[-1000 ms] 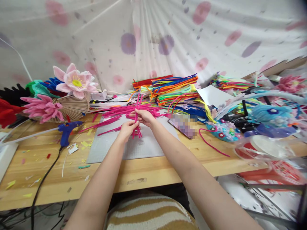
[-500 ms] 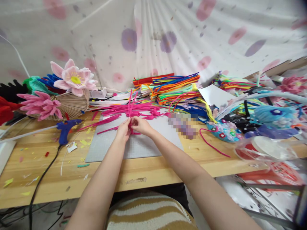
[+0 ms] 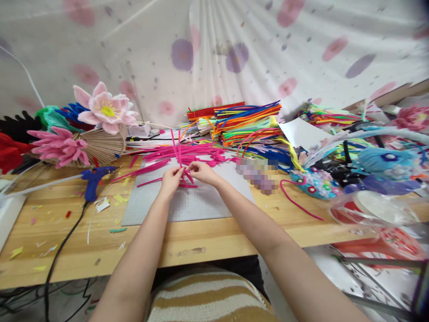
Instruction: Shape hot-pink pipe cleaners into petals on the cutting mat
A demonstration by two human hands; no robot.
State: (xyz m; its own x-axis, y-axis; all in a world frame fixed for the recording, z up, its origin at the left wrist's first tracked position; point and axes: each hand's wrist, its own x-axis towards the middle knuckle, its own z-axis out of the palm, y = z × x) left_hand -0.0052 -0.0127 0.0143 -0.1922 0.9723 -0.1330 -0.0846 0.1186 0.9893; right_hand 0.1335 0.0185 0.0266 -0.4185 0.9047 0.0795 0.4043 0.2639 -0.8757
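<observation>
Head view, which I watch from afar, read left to right. On the far left, a deep-pink flower [image 3: 60, 147] sits beside a paler flower [image 3: 107, 110] with a yellow centre; a pleated fan [image 3: 105, 146] lies below the latter. Nearer, a blue glue gun [image 3: 93, 181] rests on the wooden tabletop [image 3: 140, 250], its black cord [image 3: 67, 236] running off the near edge. Centre: a grey mat [image 3: 204, 206], with both my hands close together above it. The left hand [image 3: 171, 181] is pinched on magenta stems [image 3: 179, 154], two of which rise and cross above the fingers. Just beside it, the right hand [image 3: 203, 173] has its fingertips drawn in at these stems; whether it grips one, I cannot tell. Beyond them lies a magenta pile [image 3: 157, 155]. To the right, multicoloured bundles [image 3: 250, 123] are stacked on the far side; nearer, a pixelated patch [image 3: 258, 175] conceals an object. Farther right: a white sheet [image 3: 303, 134], a bent magenta strand [image 3: 298, 205] lying nearer, a light-blue ornament [image 3: 310, 187] and a plastic-wrapped roll [image 3: 382, 208].
</observation>
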